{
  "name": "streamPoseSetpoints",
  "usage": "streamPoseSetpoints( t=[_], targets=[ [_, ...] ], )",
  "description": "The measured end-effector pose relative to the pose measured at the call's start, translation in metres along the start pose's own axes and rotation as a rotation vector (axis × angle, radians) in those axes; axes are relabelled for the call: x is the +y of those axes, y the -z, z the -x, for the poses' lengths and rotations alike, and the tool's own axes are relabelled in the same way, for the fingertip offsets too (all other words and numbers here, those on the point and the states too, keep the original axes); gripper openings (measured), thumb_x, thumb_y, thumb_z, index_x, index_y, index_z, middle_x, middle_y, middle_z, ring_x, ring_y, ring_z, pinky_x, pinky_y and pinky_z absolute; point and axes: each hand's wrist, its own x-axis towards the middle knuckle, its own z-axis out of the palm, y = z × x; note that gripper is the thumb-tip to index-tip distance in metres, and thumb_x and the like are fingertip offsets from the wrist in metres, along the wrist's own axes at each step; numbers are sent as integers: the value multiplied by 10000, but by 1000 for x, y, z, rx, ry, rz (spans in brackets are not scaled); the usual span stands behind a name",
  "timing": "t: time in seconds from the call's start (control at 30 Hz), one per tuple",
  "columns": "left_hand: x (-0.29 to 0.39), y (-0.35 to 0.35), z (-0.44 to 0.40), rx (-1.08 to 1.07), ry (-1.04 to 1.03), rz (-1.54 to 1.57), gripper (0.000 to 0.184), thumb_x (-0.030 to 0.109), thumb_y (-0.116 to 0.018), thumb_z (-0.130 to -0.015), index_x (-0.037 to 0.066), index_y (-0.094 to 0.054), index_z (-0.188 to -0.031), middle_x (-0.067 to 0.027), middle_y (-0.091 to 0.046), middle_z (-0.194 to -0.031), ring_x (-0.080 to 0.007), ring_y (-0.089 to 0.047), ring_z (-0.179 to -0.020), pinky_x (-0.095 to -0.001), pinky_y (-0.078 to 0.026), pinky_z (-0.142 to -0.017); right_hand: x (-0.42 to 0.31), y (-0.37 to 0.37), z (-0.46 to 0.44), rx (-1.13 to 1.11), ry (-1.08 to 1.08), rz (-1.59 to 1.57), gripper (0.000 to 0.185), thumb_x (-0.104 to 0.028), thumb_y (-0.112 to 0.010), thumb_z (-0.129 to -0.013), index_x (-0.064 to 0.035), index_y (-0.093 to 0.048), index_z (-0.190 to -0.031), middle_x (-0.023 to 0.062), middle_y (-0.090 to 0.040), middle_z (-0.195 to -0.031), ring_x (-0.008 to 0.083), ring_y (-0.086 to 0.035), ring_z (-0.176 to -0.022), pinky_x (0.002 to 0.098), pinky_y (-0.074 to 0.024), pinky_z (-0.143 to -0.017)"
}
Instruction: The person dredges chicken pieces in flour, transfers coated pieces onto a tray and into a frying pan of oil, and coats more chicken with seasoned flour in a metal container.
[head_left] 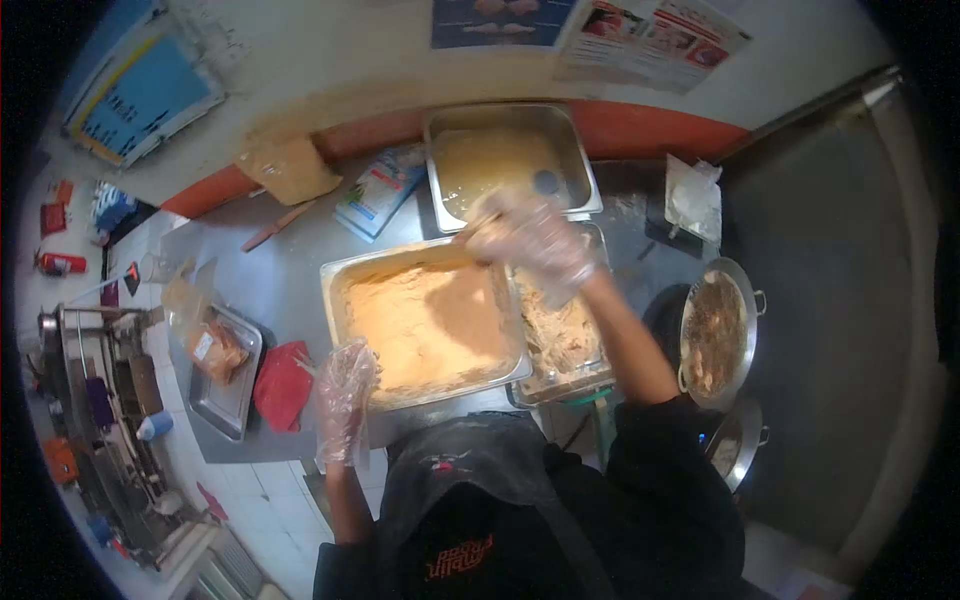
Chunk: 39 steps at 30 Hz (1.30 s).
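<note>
A deep metal tray of pale orange flour (430, 325) sits in front of me. My left hand (345, 395), in a clear plastic glove, is closed at the tray's near left corner. My gloved right hand (535, 240) is raised over the tray's far right corner, beside the liquid pan. Its fingers are closed around a pale, coated piece of food (488, 222), blurred by motion. Yellowish liquid fills the metal pan (588, 185) at the back, with a dark round thing in it. Partly under my right arm, another tray holds raw, battered-looking pieces (562, 335).
On the left are a metal tray (228, 415) with a bagged orange product, a red cloth (284, 388) and a wooden-handled tool (280, 227). A blue-white packet (380, 190) lies near the wall. Two round pans, one with food frying in it (714, 330), stand at the right.
</note>
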Motion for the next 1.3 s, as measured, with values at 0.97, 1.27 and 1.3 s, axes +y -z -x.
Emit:
streamPoseSetpoints(
  t=[0.97, 1.27, 1.3],
  targets=[
    [-14, -26, 3, -27, -26, -267, 318, 222, -652, -952, 25, -634, -1202, -84, -696, -1014, -150, -663, -866, -302, -539, -764, 277, -99, 70, 360, -266, 279, 437, -244, -652, -877, -113, -590, -1289, 190, -692, -1053, 353, -654, -987, 427, -526, -857],
    [4, -41, 13, -105, -58, -315, 308, 174, -632, -960, -6, -624, -1210, -90, -681, -1041, -149, -652, -924, -282, -529, -799, 249, -169, 68, -4, -209, 552, 203, -231, -660, -795, -54, -710, -883, 219, -686, -921, 365, -666, -899, 431, -534, -812],
    [13, -45, 16, -105, -62, -318, 308, 174, -632, -960, -6, -624, -1210, -90, -681, -1041, -149, -652, -924, -282, -529, -799, 267, -175, 61, -1, -207, 549, 203, -231, -660, -795, -54, -710, -883, 219, -686, -921, 365, -666, -899, 431, -534, -812]
  ],
)
